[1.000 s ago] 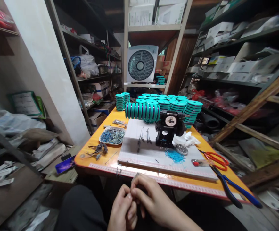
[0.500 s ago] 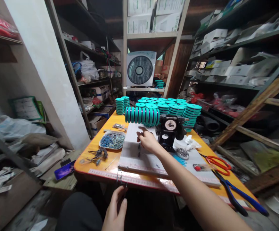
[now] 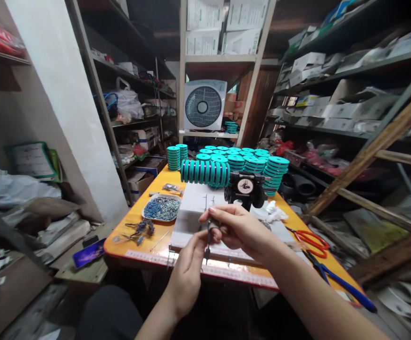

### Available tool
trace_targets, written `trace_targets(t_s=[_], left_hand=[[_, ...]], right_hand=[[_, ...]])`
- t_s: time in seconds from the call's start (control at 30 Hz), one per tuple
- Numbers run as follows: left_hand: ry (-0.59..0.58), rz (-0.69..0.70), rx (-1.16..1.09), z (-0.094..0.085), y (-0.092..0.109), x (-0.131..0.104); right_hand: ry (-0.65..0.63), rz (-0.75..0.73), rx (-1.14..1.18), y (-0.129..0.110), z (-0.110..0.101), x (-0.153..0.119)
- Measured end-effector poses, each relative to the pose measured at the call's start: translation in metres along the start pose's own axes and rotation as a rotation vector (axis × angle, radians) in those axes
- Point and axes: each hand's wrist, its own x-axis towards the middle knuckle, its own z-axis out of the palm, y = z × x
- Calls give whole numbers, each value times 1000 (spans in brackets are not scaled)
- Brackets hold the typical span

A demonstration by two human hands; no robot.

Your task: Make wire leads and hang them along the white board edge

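Observation:
My right hand (image 3: 239, 229) is closed over the white board (image 3: 187, 217), its fingertips pinching a thin dark piece (image 3: 208, 248) that hangs upright with a thicker part low down. From below left, my left hand (image 3: 186, 271) comes up against the same piece, fingers pressed together around its side; its exact grip is partly hidden. Beyond the hands, a black winding device (image 3: 239, 186) carries a row of teal spools (image 3: 205, 173). Thin dark wires (image 3: 205, 202) stand up on the board just behind my right fingertips.
Left on the orange table (image 3: 130, 236) are a tray of small bluish pieces (image 3: 161, 208) and a dark tangled bunch (image 3: 141, 229). Stacked teal spools (image 3: 278, 172) fill the back. Orange-handled scissors (image 3: 311, 241) and blue-handled pliers (image 3: 347, 285) lie right. A box fan (image 3: 203, 105) stands behind.
My right hand has drawn back from the board toward me and now pinches the dark piece. My left hand has risen from the table's front edge to meet it.

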Motion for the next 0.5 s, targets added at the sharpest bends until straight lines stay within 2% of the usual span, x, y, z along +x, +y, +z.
trace_targets(t_s=[0.1, 0.17, 0.33, 0.5], left_hand=[[-85, -230, -423, 12, 1, -11], [-124, -307, -569, 17, 2, -20], [-124, -360, -606, 18, 3, -29], [-167, -483, -747, 15, -18, -48]], right_hand=[[-60, 56, 102, 5, 2, -7], [-54, 69, 131, 13, 3, -8], [60, 112, 241, 36, 11, -1], [151, 105, 302, 56, 11, 10]])
